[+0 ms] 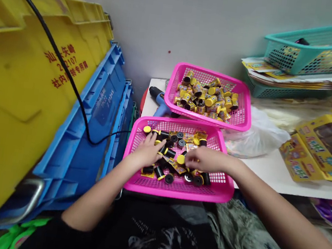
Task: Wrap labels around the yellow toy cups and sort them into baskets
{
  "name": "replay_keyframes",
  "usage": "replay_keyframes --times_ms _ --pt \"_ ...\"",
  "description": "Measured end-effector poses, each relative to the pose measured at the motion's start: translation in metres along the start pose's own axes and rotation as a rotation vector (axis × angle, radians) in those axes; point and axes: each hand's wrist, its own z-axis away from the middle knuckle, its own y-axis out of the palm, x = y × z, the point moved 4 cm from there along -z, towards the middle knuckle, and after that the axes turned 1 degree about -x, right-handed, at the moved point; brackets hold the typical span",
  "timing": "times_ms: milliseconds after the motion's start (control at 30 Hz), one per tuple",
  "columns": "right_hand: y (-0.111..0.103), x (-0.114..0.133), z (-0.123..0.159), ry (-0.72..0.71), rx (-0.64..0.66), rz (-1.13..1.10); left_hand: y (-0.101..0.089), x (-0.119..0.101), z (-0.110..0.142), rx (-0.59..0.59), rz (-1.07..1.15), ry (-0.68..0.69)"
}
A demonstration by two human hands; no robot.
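A pink basket (175,188) sits in front of me, holding several small black cylinders with yellow caps and yellow labels. My left hand (147,151) lies on the pile at the basket's left side, fingers bent around a black cylinder (166,152). My right hand (203,158) reaches in from the right, fingers pinched at a yellow cap (181,159) in the middle of the pile. A second pink basket (240,120) stands behind on the white table (272,176), filled with several yellow-wrapped cylinders.
Yellow crates (13,90) and blue crates (100,111) lean at the left, a black cable across them. A blue tool (159,97) lies by the far basket. A plastic bag (259,137), yellow toy boxes (323,150) and teal baskets (318,51) fill the right.
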Motion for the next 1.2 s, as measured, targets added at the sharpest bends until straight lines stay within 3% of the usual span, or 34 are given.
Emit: replay_keyframes --times_ms 100,300,467,600,700,767,833,867,900,933,1000,1033,1133,1200 --pt "-0.002 -0.021 -0.017 0.165 -0.218 0.052 0.026 0.007 0.007 0.058 -0.029 0.033" --pt "0.018 -0.023 -0.049 0.072 -0.437 0.186 0.023 0.003 0.010 0.097 0.021 0.211" --pt "0.007 -0.011 -0.070 -0.122 -0.310 0.319 0.030 0.006 0.004 0.076 0.033 0.188" --pt "-0.020 -0.010 -0.066 -0.129 -0.325 0.327 0.031 0.009 0.005 0.063 0.055 0.204" --pt "-0.065 -0.017 -0.039 -0.044 -0.608 0.231 0.029 0.009 0.005 0.045 0.075 0.222" --pt "-0.098 -0.033 -0.015 0.139 -0.901 0.137 0.027 0.008 0.004 0.040 0.078 0.221" --pt "-0.115 -0.050 0.004 0.355 -1.068 0.084 0.026 0.003 0.003 0.041 0.073 0.228" --pt "-0.114 -0.055 0.009 0.421 -1.065 0.059 0.025 0.000 0.003 0.031 0.067 0.232" --pt "-0.105 -0.056 0.009 0.451 -0.982 0.029 0.023 -0.003 0.003 0.002 0.058 0.229" --pt "-0.090 -0.053 0.006 0.456 -0.852 -0.003 0.021 -0.006 0.002 -0.043 0.047 0.221" --pt "-0.041 -0.033 -0.005 0.420 -0.424 -0.063 0.017 -0.013 0.001 -0.145 0.044 0.214" --pt "-0.017 -0.020 -0.007 0.435 -0.346 -0.067 0.017 -0.016 0.001 -0.174 0.057 0.225" --pt "0.035 0.017 -0.011 0.441 -0.257 -0.068 0.023 -0.019 -0.001 -0.129 0.107 0.256" --pt "0.044 0.027 -0.012 0.329 -0.210 -0.071 0.027 -0.015 -0.002 -0.085 0.095 0.231"
